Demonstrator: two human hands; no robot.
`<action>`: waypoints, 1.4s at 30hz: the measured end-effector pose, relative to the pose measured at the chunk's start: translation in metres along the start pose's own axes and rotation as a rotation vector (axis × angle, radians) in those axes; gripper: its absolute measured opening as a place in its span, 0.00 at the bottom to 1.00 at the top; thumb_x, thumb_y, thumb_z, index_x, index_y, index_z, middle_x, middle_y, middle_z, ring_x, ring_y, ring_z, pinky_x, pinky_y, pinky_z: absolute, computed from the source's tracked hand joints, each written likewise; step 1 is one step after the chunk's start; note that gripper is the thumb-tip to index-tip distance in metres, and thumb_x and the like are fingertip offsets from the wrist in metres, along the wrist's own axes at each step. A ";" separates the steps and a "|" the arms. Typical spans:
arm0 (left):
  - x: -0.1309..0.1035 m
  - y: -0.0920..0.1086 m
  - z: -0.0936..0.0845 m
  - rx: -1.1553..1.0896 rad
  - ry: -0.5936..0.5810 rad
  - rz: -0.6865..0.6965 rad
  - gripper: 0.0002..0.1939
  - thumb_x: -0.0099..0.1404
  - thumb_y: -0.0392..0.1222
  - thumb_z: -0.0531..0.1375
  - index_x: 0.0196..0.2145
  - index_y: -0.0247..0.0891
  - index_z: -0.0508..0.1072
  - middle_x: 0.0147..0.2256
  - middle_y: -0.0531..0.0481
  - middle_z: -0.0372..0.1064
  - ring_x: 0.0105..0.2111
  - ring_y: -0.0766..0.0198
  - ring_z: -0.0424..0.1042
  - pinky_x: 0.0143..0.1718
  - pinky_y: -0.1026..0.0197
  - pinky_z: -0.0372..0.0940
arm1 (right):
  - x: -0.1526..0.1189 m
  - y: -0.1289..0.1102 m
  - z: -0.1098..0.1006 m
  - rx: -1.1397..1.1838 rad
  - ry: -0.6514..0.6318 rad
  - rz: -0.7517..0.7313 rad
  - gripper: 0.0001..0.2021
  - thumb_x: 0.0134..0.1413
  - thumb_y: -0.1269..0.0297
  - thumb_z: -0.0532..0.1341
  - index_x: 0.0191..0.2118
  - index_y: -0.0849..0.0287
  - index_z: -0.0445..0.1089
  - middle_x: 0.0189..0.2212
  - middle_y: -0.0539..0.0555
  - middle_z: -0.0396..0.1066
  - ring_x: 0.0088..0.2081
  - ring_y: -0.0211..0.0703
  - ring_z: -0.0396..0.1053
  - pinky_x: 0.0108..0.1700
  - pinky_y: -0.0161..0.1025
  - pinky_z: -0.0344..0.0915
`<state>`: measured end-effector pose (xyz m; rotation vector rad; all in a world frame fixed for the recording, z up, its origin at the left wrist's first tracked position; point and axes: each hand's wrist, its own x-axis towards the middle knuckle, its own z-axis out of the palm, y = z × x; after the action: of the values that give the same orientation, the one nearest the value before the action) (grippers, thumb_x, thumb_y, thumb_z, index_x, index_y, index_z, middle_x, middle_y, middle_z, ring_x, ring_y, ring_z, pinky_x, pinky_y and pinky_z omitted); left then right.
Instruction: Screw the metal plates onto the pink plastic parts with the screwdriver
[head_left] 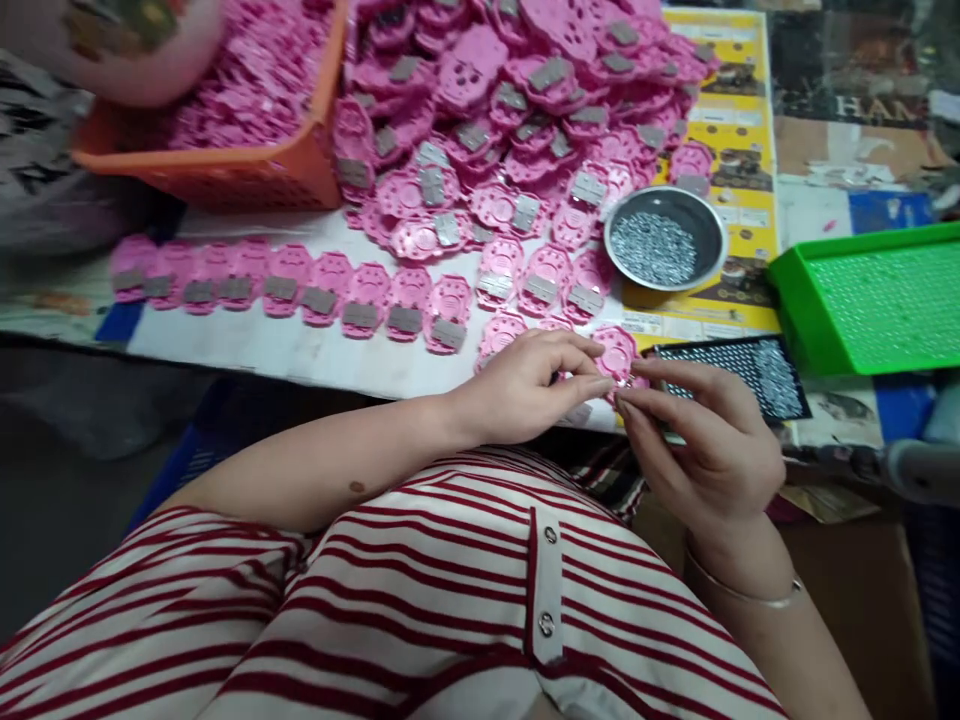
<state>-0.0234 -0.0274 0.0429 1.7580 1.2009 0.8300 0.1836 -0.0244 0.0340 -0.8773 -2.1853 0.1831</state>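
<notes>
My left hand (532, 385) reaches in at the table's front edge, its thumb and fingertips closed on the left side of a pink plastic part (616, 348). From the right, my right hand (709, 425) pinches with thumb and forefinger at the near end of that same part. A tiny shiny glint shows between those fingertips, too small to make out clearly. Just behind stand more pink parts with grey metal plates (541, 285), some half hidden by my left hand. A round metal bowl (712, 235) of small silvery metal pieces (652, 248) sits beyond my right hand.
Along the left runs a row of pink parts (330, 285). Behind them are a large pink heap (472, 70) and an orange basket (225, 165). A black perforated tray (720, 365) holds silvery pieces beside my right hand; a green tray (817, 300) lies farther right.
</notes>
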 end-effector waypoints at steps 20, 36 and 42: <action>-0.003 -0.007 0.027 0.808 -0.135 0.227 0.15 0.69 0.41 0.58 0.51 0.39 0.75 0.60 0.43 0.67 0.65 0.45 0.58 0.68 0.29 0.38 | -0.021 0.019 0.018 -0.437 -0.181 0.004 0.06 0.58 0.69 0.61 0.40 0.52 0.72 0.52 0.52 0.75 0.55 0.49 0.69 0.57 0.52 0.63; 0.005 -0.006 0.026 0.836 -0.160 0.170 0.18 0.68 0.39 0.58 0.55 0.38 0.73 0.64 0.43 0.61 0.67 0.45 0.54 0.69 0.30 0.36 | -0.017 0.011 0.009 -0.573 -0.288 -0.062 0.09 0.60 0.68 0.59 0.45 0.55 0.71 0.55 0.57 0.71 0.57 0.51 0.66 0.60 0.50 0.61; 0.005 -0.003 0.026 0.949 -0.216 0.162 0.19 0.72 0.43 0.54 0.57 0.38 0.70 0.66 0.42 0.58 0.68 0.46 0.52 0.68 0.29 0.37 | -0.021 0.009 0.000 -0.614 -0.261 -0.016 0.10 0.59 0.67 0.62 0.46 0.58 0.73 0.54 0.58 0.72 0.56 0.51 0.66 0.56 0.49 0.62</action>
<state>-0.0007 -0.0287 0.0293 2.6372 1.4266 0.0993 0.1983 -0.0305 0.0178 -1.2182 -2.5382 -0.4298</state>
